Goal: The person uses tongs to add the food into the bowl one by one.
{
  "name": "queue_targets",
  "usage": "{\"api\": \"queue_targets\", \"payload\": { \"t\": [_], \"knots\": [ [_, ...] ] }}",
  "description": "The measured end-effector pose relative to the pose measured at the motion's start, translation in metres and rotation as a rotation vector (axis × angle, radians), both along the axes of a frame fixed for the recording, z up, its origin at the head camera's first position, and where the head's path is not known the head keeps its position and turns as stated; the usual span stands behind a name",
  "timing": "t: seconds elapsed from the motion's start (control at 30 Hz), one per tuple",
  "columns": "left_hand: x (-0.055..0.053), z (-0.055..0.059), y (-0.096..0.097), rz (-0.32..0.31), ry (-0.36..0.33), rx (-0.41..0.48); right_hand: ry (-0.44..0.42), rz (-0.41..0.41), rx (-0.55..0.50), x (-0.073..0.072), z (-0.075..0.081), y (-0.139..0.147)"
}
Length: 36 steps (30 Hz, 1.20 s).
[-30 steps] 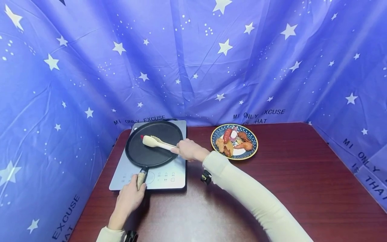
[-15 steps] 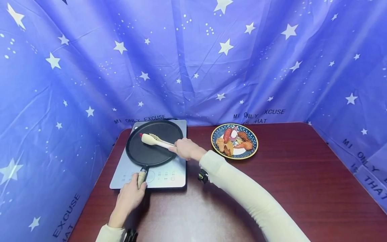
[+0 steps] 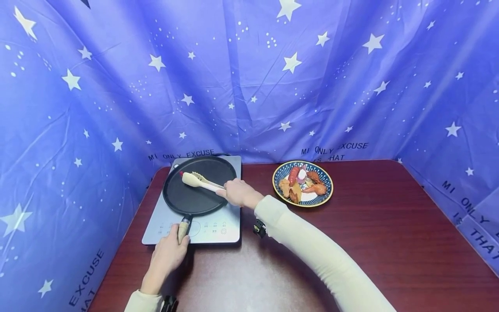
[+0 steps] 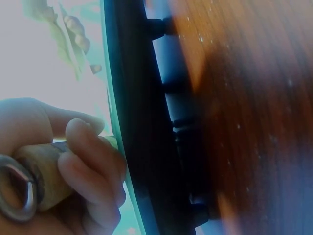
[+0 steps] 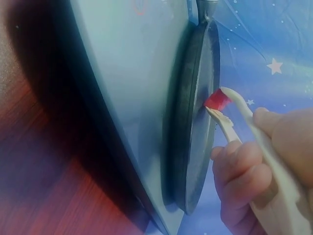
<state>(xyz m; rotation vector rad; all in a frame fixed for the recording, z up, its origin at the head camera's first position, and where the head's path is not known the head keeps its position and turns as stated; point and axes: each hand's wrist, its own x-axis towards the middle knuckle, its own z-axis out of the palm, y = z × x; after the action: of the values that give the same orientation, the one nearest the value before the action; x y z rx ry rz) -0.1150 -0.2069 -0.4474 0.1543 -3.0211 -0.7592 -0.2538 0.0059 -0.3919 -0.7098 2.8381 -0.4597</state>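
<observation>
My left hand [image 3: 169, 251] grips the wooden handle [image 4: 46, 176] of a round black frying pan [image 3: 202, 201]. In the head view the pan sits on a silver induction cooktop [image 3: 156, 223]. Cream-coloured tongs [image 3: 202, 182] are held in my right hand [image 3: 239, 193], fingers and thumb wrapped round their arms. Between the tong tips is a small red piece [image 5: 218, 100], close over the pan's surface; its kind does not show. Only a bit of red peeks out past the tips in the head view. A metal ring [image 4: 19, 191] hangs at the handle's end.
A blue patterned plate [image 3: 276, 173] with a yellow rim stands right of the cooktop, bearing a sausage [image 3: 294, 176], fried pieces and other food. Both rest on a dark red wooden table [image 3: 374, 225]. A blue curtain with stars [image 3: 257, 78] surrounds it on three sides.
My right hand and the tongs have shifted very slightly left over the pan. The left hand keeps its grip on the handle, and the pan stays in place.
</observation>
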Motion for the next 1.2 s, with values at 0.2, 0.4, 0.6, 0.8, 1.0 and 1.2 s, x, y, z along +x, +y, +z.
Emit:
{"api": "queue_targets", "payload": {
  "t": [0.2,0.4,0.6,0.8,1.0,1.2],
  "knots": [
    [0.0,0.001,0.001,-0.001,-0.001,0.004,0.072,0.019,0.031,-0.001,0.0,-0.002],
    [0.0,0.001,0.001,0.01,0.006,0.008,0.085,0.028,0.039,-0.001,0.003,-0.006],
    [0.0,0.0,0.001,0.017,-0.001,0.012,0.087,0.016,0.037,-0.002,0.002,-0.009],
    [0.0,0.0,0.0,0.019,0.004,0.019,0.087,0.003,0.024,-0.003,-0.002,-0.012],
    [0.0,0.0,0.0,0.018,-0.003,0.021,0.085,-0.011,0.011,-0.003,-0.004,-0.013],
    [0.0,-0.003,0.0,0.017,0.012,0.007,0.072,-0.04,0.028,-0.002,-0.002,-0.011]
  ]
}}
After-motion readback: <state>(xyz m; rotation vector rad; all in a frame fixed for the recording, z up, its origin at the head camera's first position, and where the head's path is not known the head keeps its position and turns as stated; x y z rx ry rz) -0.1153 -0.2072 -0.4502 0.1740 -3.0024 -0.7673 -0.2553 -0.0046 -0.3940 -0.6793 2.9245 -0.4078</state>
